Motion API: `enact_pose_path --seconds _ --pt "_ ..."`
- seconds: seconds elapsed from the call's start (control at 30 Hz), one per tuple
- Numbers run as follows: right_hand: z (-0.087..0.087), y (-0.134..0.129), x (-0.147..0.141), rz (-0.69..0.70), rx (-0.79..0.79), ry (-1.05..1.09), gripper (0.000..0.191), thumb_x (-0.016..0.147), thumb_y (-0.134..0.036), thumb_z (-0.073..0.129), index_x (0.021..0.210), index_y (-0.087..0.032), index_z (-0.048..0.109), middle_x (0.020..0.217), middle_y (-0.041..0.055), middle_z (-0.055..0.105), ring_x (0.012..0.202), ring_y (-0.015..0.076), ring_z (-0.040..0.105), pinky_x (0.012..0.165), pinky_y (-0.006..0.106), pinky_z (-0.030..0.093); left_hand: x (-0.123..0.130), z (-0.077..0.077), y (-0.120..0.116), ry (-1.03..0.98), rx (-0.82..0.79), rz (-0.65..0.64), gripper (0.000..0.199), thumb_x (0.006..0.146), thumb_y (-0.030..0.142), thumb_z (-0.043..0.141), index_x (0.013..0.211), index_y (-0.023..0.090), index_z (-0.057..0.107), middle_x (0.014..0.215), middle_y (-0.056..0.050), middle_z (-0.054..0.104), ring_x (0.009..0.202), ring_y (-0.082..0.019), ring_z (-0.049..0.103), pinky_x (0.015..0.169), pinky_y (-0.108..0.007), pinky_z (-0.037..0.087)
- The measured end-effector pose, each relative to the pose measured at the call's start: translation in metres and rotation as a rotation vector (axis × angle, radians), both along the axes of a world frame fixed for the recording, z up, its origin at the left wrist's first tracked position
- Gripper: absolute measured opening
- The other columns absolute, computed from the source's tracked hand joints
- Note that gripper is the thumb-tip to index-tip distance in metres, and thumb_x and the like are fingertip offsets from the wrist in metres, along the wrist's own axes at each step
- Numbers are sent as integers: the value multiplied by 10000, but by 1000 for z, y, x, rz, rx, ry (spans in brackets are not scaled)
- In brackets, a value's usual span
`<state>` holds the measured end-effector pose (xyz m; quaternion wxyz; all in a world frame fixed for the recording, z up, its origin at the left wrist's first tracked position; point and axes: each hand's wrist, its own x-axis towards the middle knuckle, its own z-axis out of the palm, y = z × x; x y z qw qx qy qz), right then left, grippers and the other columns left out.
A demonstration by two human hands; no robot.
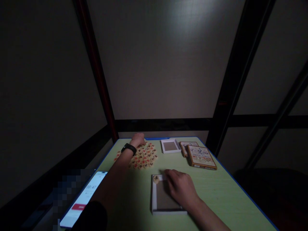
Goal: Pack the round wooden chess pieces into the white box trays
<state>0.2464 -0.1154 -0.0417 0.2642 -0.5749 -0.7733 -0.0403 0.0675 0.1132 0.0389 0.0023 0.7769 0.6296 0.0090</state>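
Observation:
My left hand (138, 139), with a black band on its wrist, reaches to the far side of a flat cluster of Chinese chess pieces (144, 157). Its fingers curl downward at the cluster's far edge, and whatever is under them is hidden. The round pale pieces carry red or black characters. Close to me lies an open shallow white box (154, 199) with a brown bottom. One chess piece (156, 179) sits in its far left corner. Over the box's right side is my right hand (181, 187), fingers bent together near the far wall; their tips are mostly hidden.
A second open white tray (170, 150) lies at the back of the green table (216, 192). To its right, two printed chess boxes (202, 156) overlap. A lit phone (84, 195) showing a timer rests by the left edge. A wall panel stands behind the table.

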Motion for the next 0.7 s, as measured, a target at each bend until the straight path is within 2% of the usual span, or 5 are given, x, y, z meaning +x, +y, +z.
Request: enact_pose_path --seconds 0.13,0.27,0.4,0.5,0.7 --pt "-3 3 2 28 92 149 280 909 -152 436 1075 -187 658 910 80 752 773 203 716 694 280 541 5 17 -15 -86 60 -34 332 689 268 708 1006 171 710 1032 -123 751 1000 -258 695 755 -249 520" --pt "-5 8 2 71 194 394 293 954 -233 454 1216 -188 578 1051 115 715 857 206 712 783 332 590 19 22 -56 -329 72 -157 253 685 290 705 911 178 683 797 -44 744 768 -197 687 635 -239 475" --pt "-6 12 1 100 224 530 435 920 -244 529 1348 -209 461 1189 138 638 958 222 690 829 380 605 32 5 -114 -454 87 -342 167 660 289 710 771 188 638 721 -4 703 688 -162 644 590 -230 423" --pt "-8 13 1 131 229 530 458 887 -199 549 1337 -211 467 1187 138 632 982 230 677 854 395 596 36 -13 -147 -532 22 -386 143 652 265 702 731 201 602 684 20 679 635 -143 620 541 -225 390" --pt "-9 14 0 214 245 438 412 864 -95 501 1259 -202 542 1110 114 681 997 213 667 879 366 571 28 -39 -159 -778 -34 -348 202 662 225 726 815 206 594 708 30 691 679 -141 660 591 -214 475"
